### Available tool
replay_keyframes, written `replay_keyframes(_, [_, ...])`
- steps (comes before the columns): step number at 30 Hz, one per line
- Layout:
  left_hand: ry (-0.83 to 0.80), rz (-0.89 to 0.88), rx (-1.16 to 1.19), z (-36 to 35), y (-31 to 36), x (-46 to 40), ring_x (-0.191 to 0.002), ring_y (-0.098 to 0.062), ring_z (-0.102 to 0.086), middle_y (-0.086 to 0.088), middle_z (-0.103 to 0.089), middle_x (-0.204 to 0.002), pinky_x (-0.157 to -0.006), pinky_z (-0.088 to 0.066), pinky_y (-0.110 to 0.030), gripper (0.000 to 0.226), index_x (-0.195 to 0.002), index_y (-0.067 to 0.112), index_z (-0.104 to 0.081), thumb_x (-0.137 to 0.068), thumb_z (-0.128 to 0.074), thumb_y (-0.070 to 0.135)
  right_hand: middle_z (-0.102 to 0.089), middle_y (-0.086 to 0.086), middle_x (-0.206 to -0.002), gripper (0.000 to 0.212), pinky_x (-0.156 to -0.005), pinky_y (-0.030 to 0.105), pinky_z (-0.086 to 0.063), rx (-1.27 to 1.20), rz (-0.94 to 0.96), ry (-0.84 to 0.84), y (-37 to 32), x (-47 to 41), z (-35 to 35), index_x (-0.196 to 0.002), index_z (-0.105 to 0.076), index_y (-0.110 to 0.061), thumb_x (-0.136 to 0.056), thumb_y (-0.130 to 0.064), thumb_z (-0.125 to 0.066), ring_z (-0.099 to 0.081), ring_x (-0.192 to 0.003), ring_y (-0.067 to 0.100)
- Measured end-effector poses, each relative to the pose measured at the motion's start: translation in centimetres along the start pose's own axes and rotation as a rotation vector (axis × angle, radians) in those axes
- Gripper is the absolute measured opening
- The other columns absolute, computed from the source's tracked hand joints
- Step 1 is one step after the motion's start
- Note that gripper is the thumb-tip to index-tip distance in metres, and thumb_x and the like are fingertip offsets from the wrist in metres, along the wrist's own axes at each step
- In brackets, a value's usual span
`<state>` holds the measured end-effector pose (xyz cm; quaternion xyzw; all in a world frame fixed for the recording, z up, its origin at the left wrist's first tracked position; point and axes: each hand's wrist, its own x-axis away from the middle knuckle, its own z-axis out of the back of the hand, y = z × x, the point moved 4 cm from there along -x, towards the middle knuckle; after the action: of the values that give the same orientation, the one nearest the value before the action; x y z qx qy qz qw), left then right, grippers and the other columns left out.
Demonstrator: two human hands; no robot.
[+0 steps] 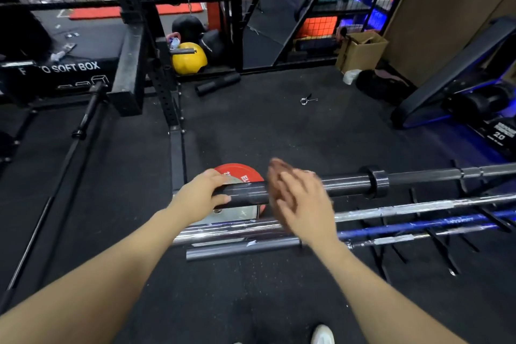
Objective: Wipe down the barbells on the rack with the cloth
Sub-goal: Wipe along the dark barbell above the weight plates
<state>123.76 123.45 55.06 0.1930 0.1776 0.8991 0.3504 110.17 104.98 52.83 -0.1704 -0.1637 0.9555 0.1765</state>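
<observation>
Gym floor (pixel 251 126): black rubber matting, caged black rig at 11 to 12 o'clock, yellow ball (pixel 189 58) behind the wire mesh, cardboard box (pixel 361 50) at 1 o'clock against a brown wall. A spring collar clip (pixel 307 99) is seen loose on the floor near centre.

Barbells are laid horizontally on a low rack (pixel 444 243) running from centre out to 3 o'clock. 4 bars are visible: black barbell (pixel 349 183) on top, chrome barbell (pixel 405 208) below it, blue barbell (pixel 418 225), and a dark one nearest. A red plate (pixel 240 172) lies flat on the floor behind the black bar's sleeve end.

Left hand (pixel 202 193) is wrapped on the sleeve end of the black barbell, fingers over the top, thumb on the near side.

Right hand (pixel 296 195) is motion-blurred just right of it, over the same sleeve, fingers extended and slightly apart; contact with the bar cannot be told. A brownish blurred shape at the fingertips may be the cloth (pixel 275 176); grip on it cannot be told.

A white shoe (pixel 322 334) is visible at 6 o'clock.
</observation>
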Motion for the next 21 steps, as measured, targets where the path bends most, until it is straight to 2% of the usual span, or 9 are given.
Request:
replay_keyframes(3, [0.394,0.23,0.077,0.9,-2.7,3.0,-0.113,-0.021,-0.049,-0.002,-0.051,-0.121,-0.087,-0.041,-0.032,0.042,-0.132,0.017,-0.053,-0.092,-0.059,0.027,-0.04,0.015,-0.145,0.05,-0.113,0.046,-0.024,0.002,-0.219,-0.064,1.8,-1.0,0.7,-0.13,-0.057,-0.02,-0.083,-0.038,-0.059,-0.032,-0.133,0.04])
replay_keyframes(5, [0.512,0.444,0.147,0.6,-4.4,4.9,-0.108,-0.027,-0.051,-0.01,-0.051,-0.119,-0.082,-0.04,-0.035,0.041,-0.129,0.01,-0.055,-0.092,-0.058,0.028,-0.047,0.013,-0.139,0.047,-0.113,0.044,-0.018,0.077,-0.242,-0.107,1.2,-2.0,0.0,-0.127,-0.059,-0.021,-0.086,-0.044,-0.051,-0.034,-0.131,0.039])
replay_keyframes(7, [0.503,0.584,0.242,-0.4,-5.2,5.6,-0.101,-0.033,-0.055,-0.015,-0.056,-0.113,-0.076,-0.038,-0.034,0.033,-0.118,0.007,-0.06,-0.093,-0.057,0.028,-0.062,0.012,-0.118,0.049,-0.107,0.047,-0.028,0.129,-0.213,-0.079,-0.3,-2.8,-0.7,-0.115,-0.067,-0.02,-0.085,-0.049,-0.04,-0.048,-0.116,0.04])
replay_keyframes(9, [0.513,0.616,0.3,-1.1,-5.2,5.5,-0.09,-0.035,-0.058,-0.017,-0.063,-0.095,-0.068,-0.036,-0.032,0.025,-0.094,0.004,-0.064,-0.094,-0.054,0.027,-0.067,0.01,-0.098,0.05,-0.097,0.048,-0.04,0.129,-0.122,-0.052,-2.5,-2.9,-1.7,-0.105,-0.07,-0.02,-0.083,-0.048,-0.036,-0.057,-0.097,0.038])
replay_keyframes(12, [0.55,0.648,0.326,-1.2,-5.1,5.4,-0.074,-0.032,-0.051,-0.015,-0.058,-0.078,-0.062,-0.033,-0.032,0.032,-0.069,0.007,-0.05,-0.096,-0.052,0.025,-0.065,0.006,-0.087,0.042,-0.086,0.044,-0.048,0.161,-0.028,-0.064,-6.8,-2.5,-2.9,-0.099,-0.07,-0.024,-0.082,-0.045,-0.039,-0.058,-0.083,0.034])
replay_keyframes(15, [0.554,0.667,0.324,-1.1,-5.2,5.4,-0.07,-0.029,-0.047,-0.015,-0.056,-0.075,-0.061,-0.032,-0.032,0.035,-0.065,0.008,-0.046,-0.095,-0.052,0.025,-0.063,0.005,-0.085,0.038,-0.074,0.041,-0.048,0.187,0.038,-0.059,-10.6,-2.5,-4.3,-0.098,-0.068,-0.025,-0.078,-0.044,-0.041,-0.058,-0.08,0.032])
replay_keyframes(18, [0.568,0.668,0.358,-0.9,-5.3,5.4,-0.069,-0.029,-0.047,-0.015,-0.057,-0.076,-0.059,-0.03,-0.031,0.033,-0.067,0.006,-0.05,-0.095,-0.053,0.024,-0.062,0.005,-0.094,0.039,-0.076,0.042,-0.047,0.19,0.167,-0.073,-13.6,-2.0,-5.9,-0.108,-0.064,-0.027,-0.075,-0.042,-0.048,-0.058,-0.087,0.034])
replay_keyframes(21, [0.582,0.669,0.405,-0.9,-5.1,5.4,-0.067,-0.028,-0.05,-0.014,-0.059,-0.075,-0.055,-0.031,-0.03,0.027,-0.072,0.005,-0.059,-0.094,-0.055,0.021,-0.062,0.004,-0.107,0.046,-0.076,0.042,-0.048,0.174,0.324,-0.074,-14.4,-1.5,-6.3,-0.115,-0.061,-0.03,-0.07,-0.036,-0.066,-0.058,-0.094,0.034])
